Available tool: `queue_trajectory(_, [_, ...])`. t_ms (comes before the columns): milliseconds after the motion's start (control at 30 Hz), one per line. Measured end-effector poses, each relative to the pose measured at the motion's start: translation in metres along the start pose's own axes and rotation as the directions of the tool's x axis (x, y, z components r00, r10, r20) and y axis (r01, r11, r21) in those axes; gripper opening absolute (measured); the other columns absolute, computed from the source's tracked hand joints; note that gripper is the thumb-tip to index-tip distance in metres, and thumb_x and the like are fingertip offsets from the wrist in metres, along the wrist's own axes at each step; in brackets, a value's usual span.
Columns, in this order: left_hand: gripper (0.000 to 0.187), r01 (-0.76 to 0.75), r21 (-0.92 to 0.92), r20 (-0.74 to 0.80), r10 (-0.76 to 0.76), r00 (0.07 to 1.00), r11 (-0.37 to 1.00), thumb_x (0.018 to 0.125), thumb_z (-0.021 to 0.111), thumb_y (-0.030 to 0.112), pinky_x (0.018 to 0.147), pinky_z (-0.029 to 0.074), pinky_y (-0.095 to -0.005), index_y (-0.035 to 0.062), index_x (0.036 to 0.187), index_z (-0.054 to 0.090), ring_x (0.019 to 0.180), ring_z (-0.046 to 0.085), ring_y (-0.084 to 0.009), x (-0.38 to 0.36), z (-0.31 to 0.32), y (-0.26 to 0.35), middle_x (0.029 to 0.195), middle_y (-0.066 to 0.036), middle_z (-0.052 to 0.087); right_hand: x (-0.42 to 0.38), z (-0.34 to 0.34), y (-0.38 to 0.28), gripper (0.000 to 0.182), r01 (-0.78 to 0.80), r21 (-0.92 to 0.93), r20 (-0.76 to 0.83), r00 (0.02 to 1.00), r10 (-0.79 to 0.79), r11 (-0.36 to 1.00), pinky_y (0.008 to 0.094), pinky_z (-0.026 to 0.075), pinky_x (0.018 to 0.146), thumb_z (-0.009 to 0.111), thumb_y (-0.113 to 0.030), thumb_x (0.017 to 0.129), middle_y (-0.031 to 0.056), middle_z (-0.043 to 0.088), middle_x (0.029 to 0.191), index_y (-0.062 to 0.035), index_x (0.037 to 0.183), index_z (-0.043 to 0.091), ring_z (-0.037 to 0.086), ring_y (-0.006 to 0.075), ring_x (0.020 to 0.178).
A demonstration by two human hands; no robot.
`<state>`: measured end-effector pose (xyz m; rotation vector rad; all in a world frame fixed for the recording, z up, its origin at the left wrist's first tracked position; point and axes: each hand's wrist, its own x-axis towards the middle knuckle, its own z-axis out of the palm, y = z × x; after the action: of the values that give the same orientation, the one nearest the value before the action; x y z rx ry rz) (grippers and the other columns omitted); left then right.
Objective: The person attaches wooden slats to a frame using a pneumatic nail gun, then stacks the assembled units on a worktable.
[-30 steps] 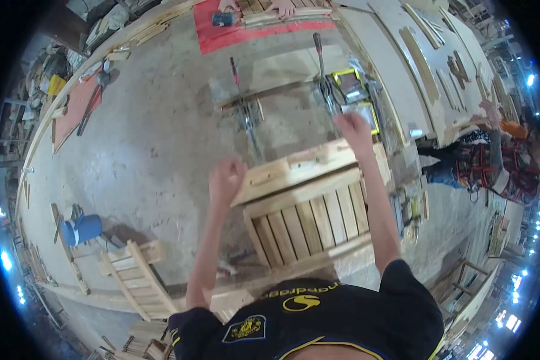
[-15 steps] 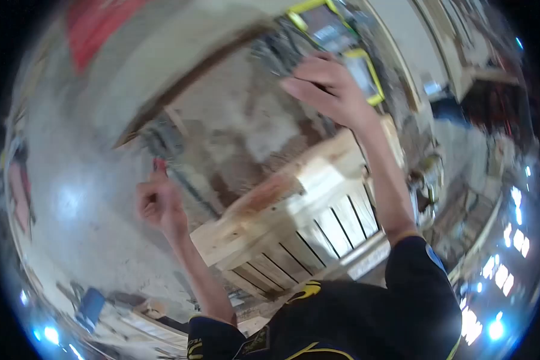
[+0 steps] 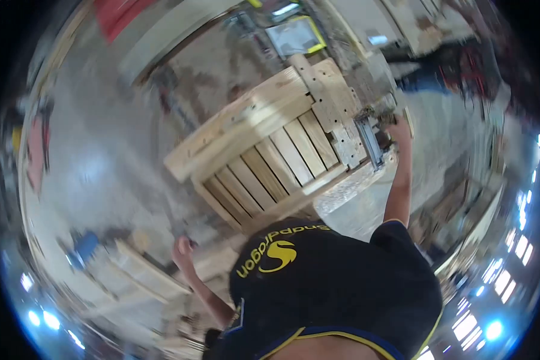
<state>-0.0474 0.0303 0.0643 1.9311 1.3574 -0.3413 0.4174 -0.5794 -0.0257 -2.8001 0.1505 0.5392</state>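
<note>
A slatted wooden panel with a thick frame lies right in front of my body. My left hand is off its lower left side, fingers curled; a small dark thing shows at them but is too blurred to name. My right hand is at the panel's right end, beside a grey metal clamp-like piece. Its fingers are blurred, so whether they grip anything is unclear. Wooden plates with dark holes sit at the panel's upper right corner.
A yellow-edged tray is beyond the panel. A red sheet shows at the upper left. A blue object and wooden boards lie at the lower left. Red and dark items are at the upper right.
Both hands have moved back toward my body, the right one out to the panel's right end. The view has shifted, so more of the panel shows.
</note>
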Motion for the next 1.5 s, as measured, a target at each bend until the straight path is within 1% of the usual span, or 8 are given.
queue_trajectory(33, [0.023, -0.252, 0.092, -0.272, 0.268, 0.924, 0.963, 0.089, 0.059, 0.023, 0.077, 0.046, -0.0309, 0.0029, 0.096, 0.066, 0.084, 0.059, -0.0143, 0.001, 0.020, -0.053, 0.085, -0.008, 0.065, 0.009, -0.003, -0.006, 0.044, 0.077, -0.016, 0.028, 0.997, -0.077, 0.997, 0.0395, 0.048, 0.079, 0.069, -0.014, 0.063, 0.0160, 0.065, 0.089, 0.0002, 0.104, 0.061, 0.063, 0.0316, 0.084])
queue_trajectory(100, [0.025, -0.084, -0.077, -0.188, 0.069, 0.980, 0.993, 0.087, 0.061, 0.029, 0.078, 0.045, -0.0316, 0.0045, 0.090, 0.067, 0.076, 0.059, -0.0175, 0.004, 0.027, -0.042, 0.078, -0.007, 0.065, 0.006, -0.007, -0.012, 0.033, -0.100, 0.446, 0.259, 0.966, -0.022, 0.890, 0.0368, 0.049, 0.073, 0.075, -0.013, 0.065, 0.0089, 0.063, 0.077, -0.0040, 0.094, 0.062, 0.063, 0.0240, 0.078])
queue_trajectory(167, [0.028, -0.274, 0.398, -0.096, 0.337, 0.937, 0.876, 0.086, 0.059, 0.032, 0.077, 0.045, -0.0329, 0.0067, 0.094, 0.068, 0.075, 0.062, -0.0194, 0.012, 0.033, -0.013, 0.073, -0.008, 0.066, 0.001, -0.016, -0.018, 0.029, -0.227, 0.514, 0.465, 0.884, -0.047, 0.827, 0.0342, 0.049, 0.064, 0.075, -0.015, 0.068, 0.0068, 0.060, 0.073, -0.0056, 0.092, 0.061, 0.061, 0.0199, 0.069])
queue_trajectory(233, [0.031, -0.127, -0.076, -0.058, 0.123, 0.991, 0.989, 0.087, 0.054, 0.034, 0.068, 0.047, -0.0328, 0.0091, 0.095, 0.070, 0.073, 0.062, -0.0167, 0.038, 0.062, -0.031, 0.073, -0.007, 0.067, -0.023, -0.038, -0.057, 0.019, -0.453, 0.648, 0.599, 0.800, -0.041, 0.613, 0.0295, 0.045, 0.048, 0.071, -0.019, 0.079, 0.0047, 0.056, 0.067, -0.0087, 0.088, 0.058, 0.055, 0.0149, 0.056])
queue_trajectory(300, [0.029, 0.063, -0.061, -0.116, -0.070, 0.991, 0.996, 0.087, 0.054, 0.031, 0.064, 0.046, -0.0320, 0.0091, 0.095, 0.070, 0.065, 0.059, -0.0170, 0.030, 0.060, -0.009, 0.069, -0.007, 0.065, -0.065, -0.043, -0.101, 0.019, -0.567, 0.724, 0.662, 0.731, -0.165, 0.392, 0.0295, 0.042, 0.045, 0.069, -0.019, 0.081, 0.0037, 0.053, 0.065, -0.0087, 0.090, 0.055, 0.052, 0.0153, 0.052])
queue_trajectory(567, [0.024, -0.126, -0.209, -0.495, 0.006, 0.869, 0.970, 0.083, 0.057, 0.024, 0.057, 0.041, -0.0317, 0.0057, 0.090, 0.070, 0.054, 0.050, -0.0153, 0.015, 0.073, 0.004, 0.062, -0.007, 0.059, -0.095, -0.008, -0.220, 0.018, -0.236, 0.611, 0.470, 0.876, -0.107, 0.756, 0.0289, 0.037, 0.037, 0.066, -0.021, 0.080, 0.0015, 0.048, 0.055, -0.0077, 0.084, 0.055, 0.046, 0.0118, 0.040])
queue_trajectory(1133, [0.022, -0.157, -0.269, -0.569, -0.025, 0.822, 0.950, 0.081, 0.059, 0.025, 0.055, 0.038, -0.0323, 0.0060, 0.084, 0.069, 0.052, 0.044, -0.0152, 0.019, 0.075, 0.007, 0.057, -0.007, 0.052, -0.107, 0.009, -0.240, 0.017, -0.180, 0.611, 0.446, 0.883, -0.148, 0.771, 0.0299, 0.037, 0.035, 0.063, -0.015, 0.079, 0.0021, 0.045, 0.051, -0.0030, 0.073, 0.054, 0.044, 0.0125, 0.038])
queue_trajectory(1500, [0.027, -0.109, -0.261, -0.600, -0.073, 0.797, 0.959, 0.078, 0.061, 0.031, 0.067, 0.047, -0.0354, 0.0074, 0.087, 0.070, 0.068, 0.063, -0.0243, 0.020, 0.078, 0.005, 0.073, -0.012, 0.065, -0.129, 0.031, -0.277, 0.015, -0.197, 0.589, 0.591, 0.766, -0.252, 0.783, 0.0303, 0.033, 0.035, 0.062, -0.012, 0.080, 0.0016, 0.044, 0.052, -0.0040, 0.073, 0.052, 0.039, 0.0121, 0.038])
